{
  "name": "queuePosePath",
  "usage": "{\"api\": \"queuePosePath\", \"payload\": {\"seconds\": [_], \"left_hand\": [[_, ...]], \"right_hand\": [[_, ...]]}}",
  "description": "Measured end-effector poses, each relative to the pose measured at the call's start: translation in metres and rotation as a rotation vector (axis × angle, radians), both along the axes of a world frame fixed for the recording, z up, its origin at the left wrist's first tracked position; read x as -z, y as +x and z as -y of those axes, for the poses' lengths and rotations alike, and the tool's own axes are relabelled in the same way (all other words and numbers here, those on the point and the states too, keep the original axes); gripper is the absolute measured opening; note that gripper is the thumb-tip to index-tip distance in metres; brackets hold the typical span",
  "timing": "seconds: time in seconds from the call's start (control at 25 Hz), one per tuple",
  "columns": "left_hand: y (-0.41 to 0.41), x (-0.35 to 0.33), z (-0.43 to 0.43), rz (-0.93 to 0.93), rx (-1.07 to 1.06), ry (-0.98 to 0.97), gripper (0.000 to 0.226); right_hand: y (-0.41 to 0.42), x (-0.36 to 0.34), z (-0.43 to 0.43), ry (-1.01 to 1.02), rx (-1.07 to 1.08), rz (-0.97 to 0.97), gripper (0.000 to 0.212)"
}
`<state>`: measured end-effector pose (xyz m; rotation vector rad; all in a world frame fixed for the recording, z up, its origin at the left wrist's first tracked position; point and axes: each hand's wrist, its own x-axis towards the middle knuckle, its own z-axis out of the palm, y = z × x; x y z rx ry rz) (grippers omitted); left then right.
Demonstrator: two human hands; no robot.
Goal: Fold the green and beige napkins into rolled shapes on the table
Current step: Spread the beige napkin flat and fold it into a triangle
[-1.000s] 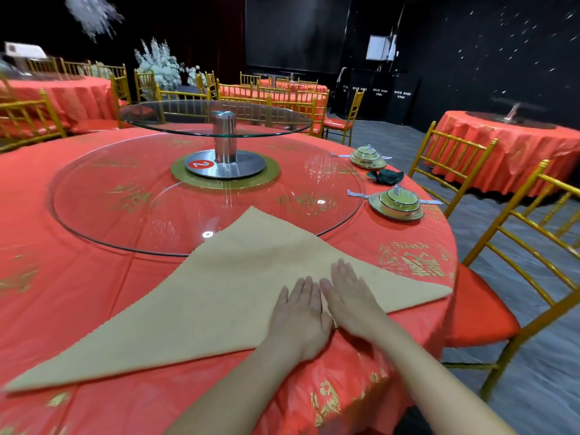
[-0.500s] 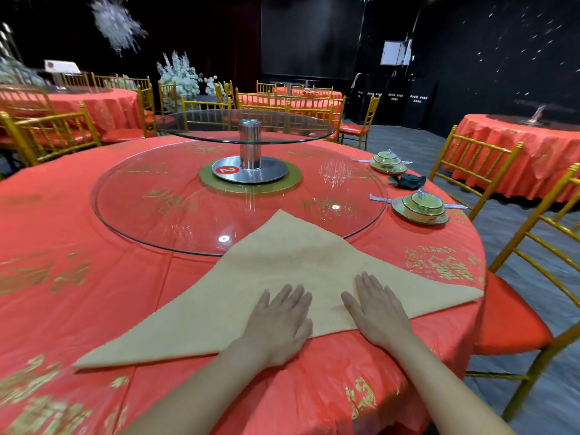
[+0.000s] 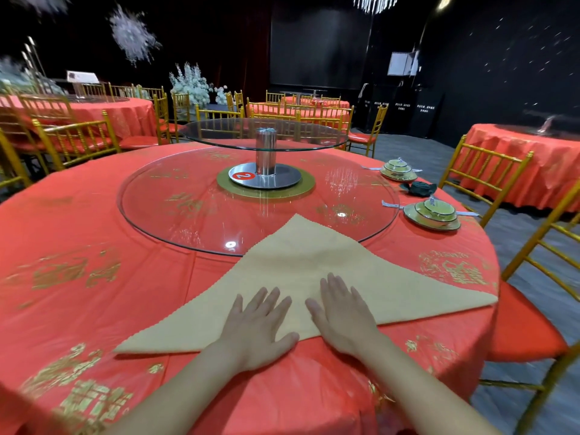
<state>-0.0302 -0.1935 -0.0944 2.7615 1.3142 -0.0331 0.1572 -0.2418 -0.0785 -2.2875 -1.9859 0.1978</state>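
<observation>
We have the beige napkin (image 3: pixel 314 274) lying as a flat triangle on the red-clothed table (image 3: pixel 94 246). Its long edge is nearest us by the table's rim, and its far tip rests over the edge of the glass turntable (image 3: pixel 188 211). The step in hand looks to be pressing that triangle flat before a roll starts from the long edge. To do it well, we should stroke from the middle out toward both side corners so no crease is trapped. We should also keep the near edge straight, then turn up a narrow, tight first lip with both hands level — a loose or slanted start would likely give a cone rather than an even roll. The right corner sits close to the table's edge, so we should not drag the cloth that way. The green napkin (image 3: pixel 420 188) seems to be the dark bundle far to the right, between two bowl settings (image 3: pixel 434 213), well apart from our hands.

Our left hand (image 3: pixel 254 328) lies palm down on the napkin's near edge, fingers straight and slightly spread. Our right hand (image 3: pixel 342 318) does the same just beside it — flat, fingers extended, pressing the cloth. Neither grips anything.
</observation>
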Motion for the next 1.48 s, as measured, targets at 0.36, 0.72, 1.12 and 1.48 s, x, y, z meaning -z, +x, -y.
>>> {"api": "queuePosePath", "payload": {"seconds": [0.36, 0.72, 1.12, 1.48], "left_hand": [[-0.045, -0.003, -0.01, 0.101, -0.022, -0.015, 0.107], [-0.117, -0.002, -0.032, 0.066, -0.134, -0.006, 0.121], [-0.152, -0.01, -0.028, -0.004, -0.194, 0.025, 0.116], [-0.03, -0.023, 0.012, 0.095, 0.308, 0.11, 0.068]], "right_hand": [[-0.009, 0.014, -0.008, -0.001, -0.02, 0.035, 0.064], [-0.007, 0.017, -0.008, -0.001, -0.012, 0.036, 0.075], [-0.006, 0.018, -0.008, 0.017, -0.014, 0.025, 0.069], [-0.005, 0.018, -0.004, 0.094, -0.082, -0.027, 0.078]]}}
